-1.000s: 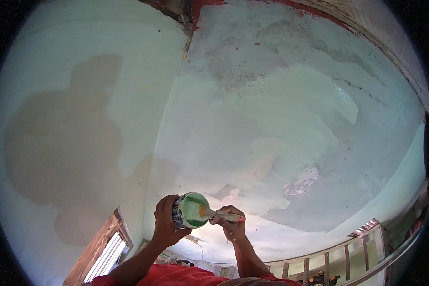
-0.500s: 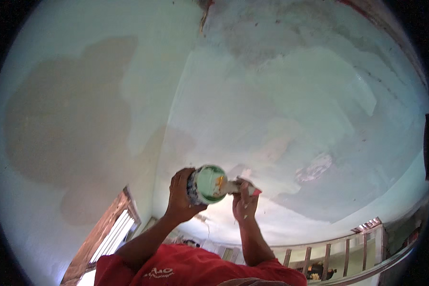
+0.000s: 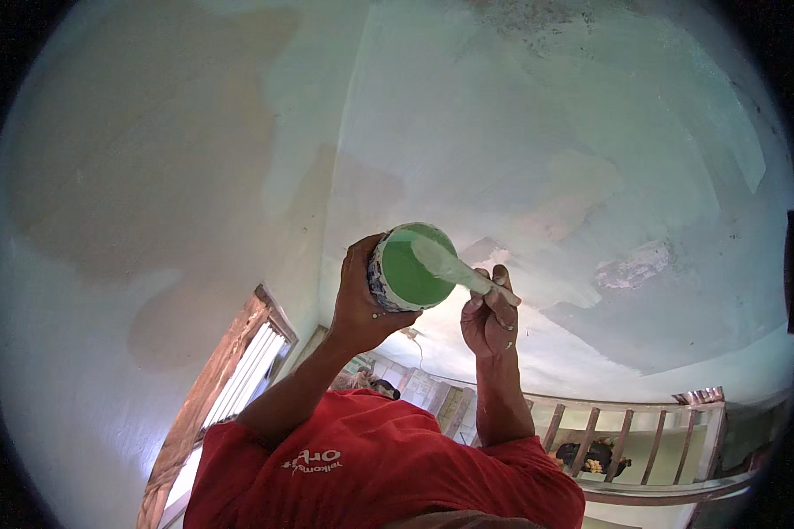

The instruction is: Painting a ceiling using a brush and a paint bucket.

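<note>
My left hand (image 3: 363,304) is wrapped round the side of a small round tub (image 3: 381,284) with paint-smeared outer walls. Green paint (image 3: 410,275) covers its inside, and the tub's mouth faces the view. In my right hand (image 3: 492,319) is a paintbrush (image 3: 450,264), its handle pinched between thumb and fingers. The brush's wide end is coated pale green and lies across the tub's opening; whether it touches the paint I cannot tell. Pale specks of paint stick to my right fingers.
Two walls meet in a corner (image 3: 333,176) ahead, with patchy green paint and grey areas. A rough whitish patch (image 3: 633,264) marks the right wall. At lower left is a wood-framed window (image 3: 238,383) with bars. A railing (image 3: 622,441) stands at lower right, dark objects behind it.
Both hands, with the tub and brush, have shifted up and right in the picture as the view tilted. The brush now reaches over the tub's upper part, and its coated end shows more fully.
</note>
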`<move>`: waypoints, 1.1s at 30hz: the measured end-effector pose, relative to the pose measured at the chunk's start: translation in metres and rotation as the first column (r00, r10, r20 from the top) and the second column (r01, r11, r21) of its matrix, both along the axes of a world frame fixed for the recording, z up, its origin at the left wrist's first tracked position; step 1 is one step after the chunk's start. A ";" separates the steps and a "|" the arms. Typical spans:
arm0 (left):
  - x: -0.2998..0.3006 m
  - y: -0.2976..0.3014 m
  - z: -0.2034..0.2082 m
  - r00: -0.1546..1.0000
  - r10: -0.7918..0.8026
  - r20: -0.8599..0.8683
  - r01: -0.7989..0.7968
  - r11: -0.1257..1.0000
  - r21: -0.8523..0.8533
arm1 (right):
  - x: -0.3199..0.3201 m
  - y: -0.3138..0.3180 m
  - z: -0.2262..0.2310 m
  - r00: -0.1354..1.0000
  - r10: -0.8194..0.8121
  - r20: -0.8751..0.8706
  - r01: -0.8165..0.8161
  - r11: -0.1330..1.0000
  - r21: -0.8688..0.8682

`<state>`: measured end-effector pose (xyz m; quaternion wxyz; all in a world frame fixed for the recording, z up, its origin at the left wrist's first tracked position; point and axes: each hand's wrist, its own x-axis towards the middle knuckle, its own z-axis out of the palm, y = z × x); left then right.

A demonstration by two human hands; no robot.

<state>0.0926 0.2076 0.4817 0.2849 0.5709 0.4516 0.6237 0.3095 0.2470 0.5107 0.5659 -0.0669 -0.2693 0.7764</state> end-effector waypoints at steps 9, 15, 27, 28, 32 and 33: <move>0.005 0.026 0.008 0.998 -0.061 -0.008 0.061 0.997 0.047 | -0.012 0.022 0.034 0.998 -0.014 -0.064 0.005 0.992 -0.124; 0.012 0.034 0.015 0.993 -0.083 0.088 0.081 0.996 0.025 | -0.007 0.043 0.067 0.987 -0.121 -0.107 0.117 0.992 -0.047; 0.006 0.046 0.006 0.984 -0.102 0.147 0.095 0.994 0.051 | 0.050 0.136 0.350 -0.073 -0.857 -0.511 0.456 -0.484 0.747; 0.006 0.046 0.004 0.966 -0.144 0.213 0.140 0.990 0.033 | 0.052 0.137 0.380 -0.280 -0.717 -0.638 0.224 -0.695 0.683; -0.003 0.045 -0.007 0.963 -0.107 0.246 0.113 0.994 -0.010 | 0.037 0.154 0.464 -0.394 -0.442 -0.805 -0.168 -0.827 0.536; -0.004 0.045 -0.009 0.959 -0.107 0.261 0.110 0.994 0.003 | 0.031 0.160 0.471 -0.458 -0.449 -0.767 -0.179 -0.799 0.574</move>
